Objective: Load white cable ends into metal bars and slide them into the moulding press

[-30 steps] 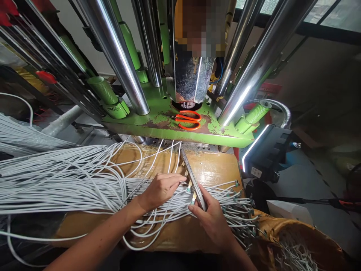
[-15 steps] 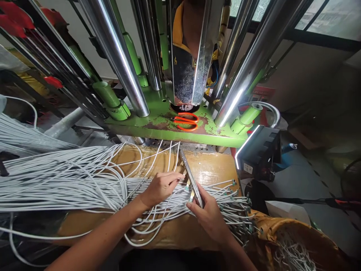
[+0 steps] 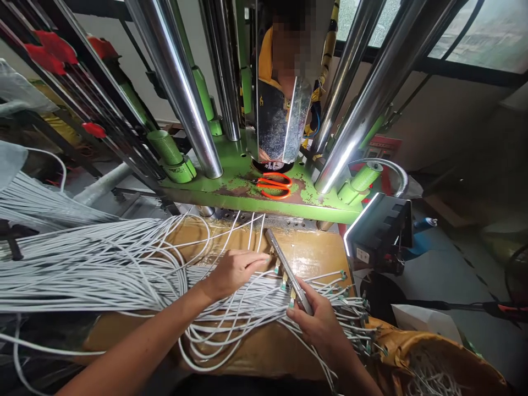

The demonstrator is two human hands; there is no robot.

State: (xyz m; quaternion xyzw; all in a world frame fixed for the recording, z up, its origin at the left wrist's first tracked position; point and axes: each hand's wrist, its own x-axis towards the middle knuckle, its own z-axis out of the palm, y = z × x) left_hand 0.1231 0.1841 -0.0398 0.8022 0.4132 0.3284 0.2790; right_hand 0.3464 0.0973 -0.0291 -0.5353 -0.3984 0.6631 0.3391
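Note:
My right hand [image 3: 317, 319] grips the lower end of a narrow grey metal bar [image 3: 285, 269], held tilted above the cables. Along the bar's left edge sit several small brass-coloured cable connectors [image 3: 284, 282] with teal parts. My left hand [image 3: 237, 272] is closed in a pinch at the upper part of that edge, on a small cable connector mostly hidden by the fingers. Under both hands lies a thick bundle of white cables [image 3: 124, 280], their teal-ended tips [image 3: 358, 308] fanned out to the right.
Beyond the cardboard-covered bench [image 3: 317, 250] stands a green press plate [image 3: 198, 192] with steel columns [image 3: 181, 93]. Orange-handled scissors [image 3: 275, 185] lie on the plate. A black control box [image 3: 377, 234] is at the right. Below it, an orange-brown bag [image 3: 445, 346] holds white scraps.
The metal bar and my right hand have shifted right and slightly down in view. My left hand stays pinched near the bar's edge. The background has dropped slightly with the camera's tilt.

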